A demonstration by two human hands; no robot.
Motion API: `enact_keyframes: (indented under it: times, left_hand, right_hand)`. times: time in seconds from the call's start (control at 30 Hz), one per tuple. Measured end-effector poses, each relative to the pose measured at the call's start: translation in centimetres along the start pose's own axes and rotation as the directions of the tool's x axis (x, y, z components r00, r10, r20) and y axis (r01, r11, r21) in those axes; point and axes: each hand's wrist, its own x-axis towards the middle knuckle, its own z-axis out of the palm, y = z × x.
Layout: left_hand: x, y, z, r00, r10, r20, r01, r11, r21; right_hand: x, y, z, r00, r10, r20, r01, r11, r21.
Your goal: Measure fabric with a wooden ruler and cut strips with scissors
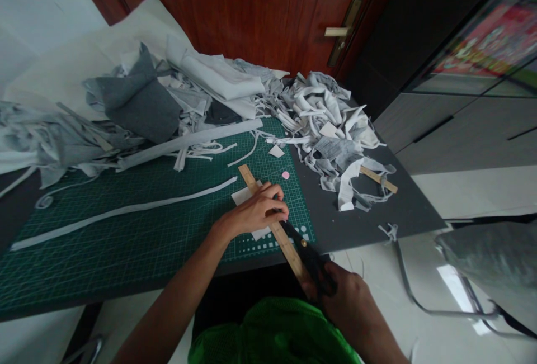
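Note:
My left hand (262, 208) rests over the wooden ruler (292, 253), fingers curled and pressed down on it. Beneath the ruler lies a small white piece of cloth (241, 195), mostly covered by the hand. Black scissors (309, 252) are gripped in my right hand (350, 295), their blades pointing up and left along the ruler's right side. The tips reach close to my left fingertips, and whether they touch the cloth is hidden. The ruler's near end comes up to my right hand. Under all this is a green cutting mat (146, 241).
A long pale strip (138, 207) and a pink scrap (286, 175) lie on the mat. Grey and white cloth scraps (319, 107) are heaped along the back and right, with a second wooden ruler (380, 180) among them. A metal-framed chair (405, 280) stands beyond the table's right edge.

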Motion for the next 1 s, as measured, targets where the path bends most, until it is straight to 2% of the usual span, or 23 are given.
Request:
enact_keyframes:
  times: [0.13,0.3,0.4,0.53,0.63,0.83,1.0]
  left_hand:
    - [0.0,0.1,0.0,1.000,-0.008,0.003,0.008,1.000,-0.005]
    - [0.0,0.0,0.0,1.000,-0.004,0.003,0.004,1.000,-0.001]
    - [0.1,0.0,0.0,1.000,-0.008,0.008,0.008,1.000,0.001]
    - [0.1,-0.1,0.0,1.000,-0.011,0.007,0.011,1.000,-0.001]
    - [0.0,-0.1,0.1,1.000,-0.011,0.003,0.011,1.000,-0.003]
    - [0.0,-0.2,0.0,1.000,-0.015,0.011,0.015,1.000,-0.004]
    - [0.0,0.0,-0.1,1.000,-0.017,0.013,0.017,1.000,-0.006]
  right_hand:
    - [0.1,-0.4,0.4,0.999,-0.008,-0.035,0.009,1.000,0.012]
    - [-0.2,-0.2,0.9,0.995,-0.075,-0.061,0.076,0.997,0.013]
    - [-0.4,-0.4,0.8,0.995,-0.055,-0.088,0.057,0.998,0.031]
    - [-0.2,-1.0,0.0,1.000,0.024,0.020,-0.026,0.997,0.073]
    - [0.1,-1.4,-0.8,0.995,0.067,0.075,-0.070,0.997,0.042]
    - [0.0,-1.8,-0.3,0.998,0.057,0.016,-0.058,0.998,0.040]
    - [-0.2,-1.5,0.4,0.998,-0.010,-0.055,0.012,0.999,0.043]
